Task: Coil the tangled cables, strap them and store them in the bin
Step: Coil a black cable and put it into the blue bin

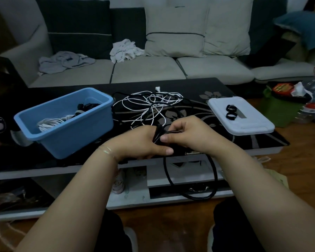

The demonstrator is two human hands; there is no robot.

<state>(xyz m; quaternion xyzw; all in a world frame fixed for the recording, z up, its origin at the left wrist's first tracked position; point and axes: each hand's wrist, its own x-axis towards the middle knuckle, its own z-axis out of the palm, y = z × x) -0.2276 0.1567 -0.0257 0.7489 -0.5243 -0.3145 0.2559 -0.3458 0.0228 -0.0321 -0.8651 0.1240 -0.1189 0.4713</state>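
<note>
The black cable [190, 179] was gathered between both hands at the near edge of the table [225, 88], its loose loop hanging straight down below the fingers. To the left, beyond the left hand [140, 142], the blue bin [65, 135] already held coiled cables. The left hand was clamped round the black bundle; the right hand [187, 133] pinched a strand against it from the right. Ahead of the fingertips lay the white cable tangle [151, 104]. The straps [230, 111] sat on the white lid [251, 124], up to the right, nearer the right hand.
</note>
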